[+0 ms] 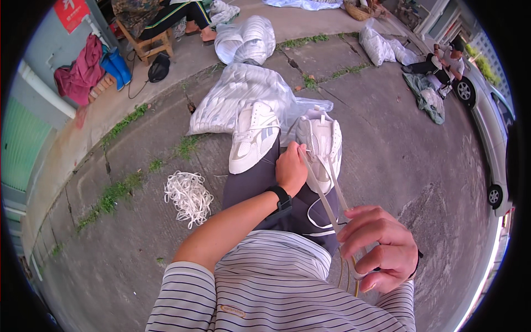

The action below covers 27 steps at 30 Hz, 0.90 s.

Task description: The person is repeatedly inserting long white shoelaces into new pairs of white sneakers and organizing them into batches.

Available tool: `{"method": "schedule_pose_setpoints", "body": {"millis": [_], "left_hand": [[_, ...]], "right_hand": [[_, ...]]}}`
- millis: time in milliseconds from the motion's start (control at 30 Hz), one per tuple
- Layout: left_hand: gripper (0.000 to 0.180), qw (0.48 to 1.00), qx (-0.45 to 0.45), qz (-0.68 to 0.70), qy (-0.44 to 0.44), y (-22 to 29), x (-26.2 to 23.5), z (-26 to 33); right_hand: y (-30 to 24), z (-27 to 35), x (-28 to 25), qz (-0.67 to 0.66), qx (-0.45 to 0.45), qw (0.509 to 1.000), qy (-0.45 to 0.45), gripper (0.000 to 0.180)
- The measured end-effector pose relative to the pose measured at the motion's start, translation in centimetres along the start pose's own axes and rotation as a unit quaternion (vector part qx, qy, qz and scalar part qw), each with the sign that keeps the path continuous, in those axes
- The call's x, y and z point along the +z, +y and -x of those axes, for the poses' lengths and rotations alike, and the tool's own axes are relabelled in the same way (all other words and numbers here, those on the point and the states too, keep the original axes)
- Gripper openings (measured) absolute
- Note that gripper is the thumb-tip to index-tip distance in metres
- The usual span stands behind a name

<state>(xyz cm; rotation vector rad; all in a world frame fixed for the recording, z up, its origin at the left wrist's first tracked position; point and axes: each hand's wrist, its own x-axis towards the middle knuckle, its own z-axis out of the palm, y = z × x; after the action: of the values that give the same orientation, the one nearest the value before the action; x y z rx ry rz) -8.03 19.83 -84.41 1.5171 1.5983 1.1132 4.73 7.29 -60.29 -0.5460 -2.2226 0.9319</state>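
Note:
Two white sneakers with grey side patches rest on my dark-trousered thighs. The left sneaker (253,139) has its lace threaded across the front. At the right sneaker (336,145), pale flat shoelace strands (321,191) run taut from its front toward me. My left hand (291,170) is closed at this sneaker's left edge, its fingertips pinching one strand. My right hand (381,246), nearer my body, grips the strands between thumb and fingers, and loose ends hang below it. A tangled heap of white laces (188,197) lies on the ground to my left.
Clear plastic bags of white shoes (240,94) lie just ahead. Another bag (379,44) is farther right, near a seated person (449,61) and a silver car (487,122). At the far left are blue boots (116,67) and a wooden chair (154,47) with someone seated.

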Motion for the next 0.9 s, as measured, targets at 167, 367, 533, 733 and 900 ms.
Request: {"method": "schedule_pose_setpoints", "body": {"millis": [167, 367, 533, 733, 900], "left_hand": [[0.031, 1.000, 0.024, 0.008, 0.005, -0.3, 0.7, 0.4], [0.031, 0.999, 0.022, 0.016, 0.023, -0.3, 1.3, 0.5], [0.030, 1.000, 0.019, -0.001, 0.023, -0.1, 1.2, 0.5], [0.029, 0.998, 0.047, -0.030, 0.006, 0.0, 1.0, 0.5], [0.028, 0.998, 0.056, -0.025, 0.018, 0.0, 0.9, 0.6]], "right_hand": [[0.1, 0.3, -0.1, -0.006, 0.003, 1.000, 0.002, 0.030], [0.1, 0.4, -0.1, -0.010, 0.005, 1.000, 0.009, 0.031], [0.3, 0.5, -0.3, -0.010, 0.004, 1.000, -0.001, 0.031], [0.4, 0.4, -0.4, -0.016, -0.007, 1.000, -0.015, 0.031], [0.3, 0.5, -0.6, -0.017, -0.004, 1.000, -0.012, 0.030]]}}
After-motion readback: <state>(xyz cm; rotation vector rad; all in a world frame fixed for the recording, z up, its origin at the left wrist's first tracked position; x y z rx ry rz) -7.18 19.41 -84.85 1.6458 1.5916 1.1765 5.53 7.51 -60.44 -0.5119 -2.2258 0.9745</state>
